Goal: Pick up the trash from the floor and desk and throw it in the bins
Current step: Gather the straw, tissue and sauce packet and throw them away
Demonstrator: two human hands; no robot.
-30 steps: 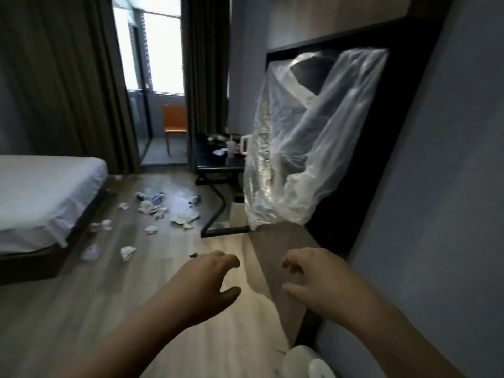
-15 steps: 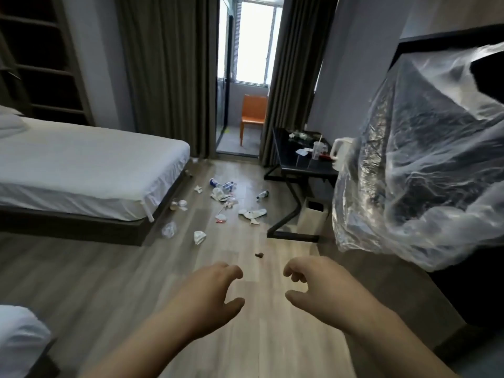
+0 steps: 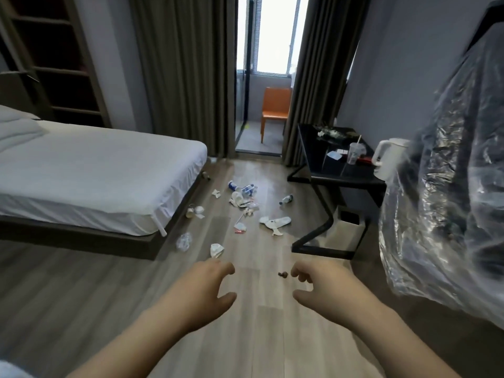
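View swung left vs 1 s ago: plastic-wrapped item (image 3: 450, 186) shifted from frame ctr to rt edge, bed (image 3: 95, 170) now seen almost in full, floor trash brought toward ctr. Grip pose unchanged: left grip (image 3: 207, 293) and right grip (image 3: 319, 290) held out in front, fingers loosely curled, nothing held, above the floor.

Step, as judged: approach phase, nothing picked yet. Trash located:
- main scatter (image 3: 242, 197) on floor btw bed and bench (image 3: 313, 148)
- crumpled white paper (image 3: 216, 249) and small brown bit (image 3: 283, 274) nearest, just ahead of the grips
- clear wad (image 3: 184, 241) by bed corner
- cup (image 3: 354, 154) + scraps left on bench

Bin (image 3: 349, 222) seen under bench, beside its leg.

Next, prob: gap to be closed, body lowered, white paper pinched first. Bin lies well apart from the nearest pcs, so several pcs prob best gathered per trip.
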